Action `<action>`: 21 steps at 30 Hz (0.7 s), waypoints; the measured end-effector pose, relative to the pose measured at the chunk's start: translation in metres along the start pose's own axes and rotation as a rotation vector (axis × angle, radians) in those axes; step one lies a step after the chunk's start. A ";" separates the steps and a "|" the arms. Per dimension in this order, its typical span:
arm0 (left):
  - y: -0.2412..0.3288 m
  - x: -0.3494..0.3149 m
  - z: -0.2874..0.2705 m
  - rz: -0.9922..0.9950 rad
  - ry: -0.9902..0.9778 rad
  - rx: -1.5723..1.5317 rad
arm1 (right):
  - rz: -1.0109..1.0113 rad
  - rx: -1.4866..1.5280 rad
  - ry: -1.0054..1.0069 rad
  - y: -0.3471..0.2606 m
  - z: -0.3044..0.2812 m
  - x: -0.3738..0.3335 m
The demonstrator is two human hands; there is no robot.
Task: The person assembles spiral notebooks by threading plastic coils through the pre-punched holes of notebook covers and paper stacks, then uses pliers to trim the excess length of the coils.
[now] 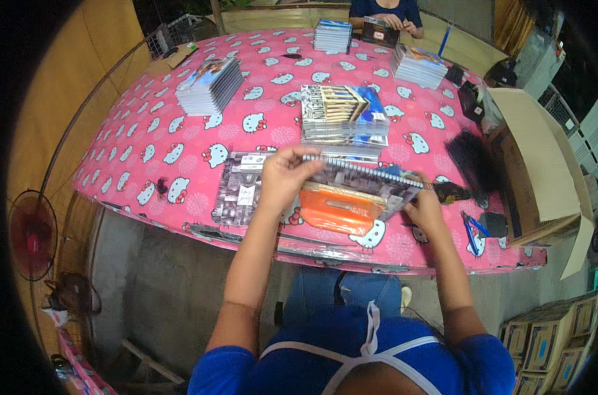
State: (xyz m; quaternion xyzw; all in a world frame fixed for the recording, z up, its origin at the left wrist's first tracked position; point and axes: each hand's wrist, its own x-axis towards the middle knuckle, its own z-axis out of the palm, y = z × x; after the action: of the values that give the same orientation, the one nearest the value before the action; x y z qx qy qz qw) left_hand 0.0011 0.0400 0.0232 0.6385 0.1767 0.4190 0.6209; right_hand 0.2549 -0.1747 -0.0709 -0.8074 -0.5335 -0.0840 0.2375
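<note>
Between my hands a spiral-bound notebook (358,179) with a grey patterned cover is tilted up, its coiled edge toward the top. My left hand (287,172) pinches its left end, thumb along the coil. At the right end my right hand (422,203) grips the lower corner, its fingers partly hidden. Just under the notebook lies an orange plastic pouch (341,212) on the table. Another grey spiral notebook (232,191) with white labels lies flat beside my left wrist. Beyond the held notebook stands a stack of notebooks (345,112) with a temple picture on top.
A pink patterned cloth covers the table (134,158). More notebook stacks stand at the far left (210,89), far middle (332,36) and far right (418,66). Blue-handled pliers (473,234), black wire coils (473,164) and an open cardboard box (542,158) are at right. Across sits another person (386,10).
</note>
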 end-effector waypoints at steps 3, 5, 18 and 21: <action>0.079 -0.017 0.010 0.524 0.266 0.136 | 0.313 -0.280 0.191 0.038 -0.054 -0.058; 0.103 -0.045 0.015 0.827 0.395 0.311 | 0.508 -0.333 0.115 0.076 -0.066 -0.098; -0.006 -0.086 0.065 0.580 -0.007 0.516 | 0.362 0.131 -0.020 -0.001 -0.076 -0.106; -0.005 -0.086 0.067 0.600 0.006 0.532 | 0.083 0.397 0.024 -0.103 -0.086 -0.077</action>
State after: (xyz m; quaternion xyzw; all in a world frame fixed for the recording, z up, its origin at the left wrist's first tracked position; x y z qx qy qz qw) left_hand 0.0030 -0.0668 -0.0004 0.7991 0.0866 0.5231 0.2835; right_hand 0.1404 -0.2464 0.0044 -0.7649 -0.5030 0.0231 0.4017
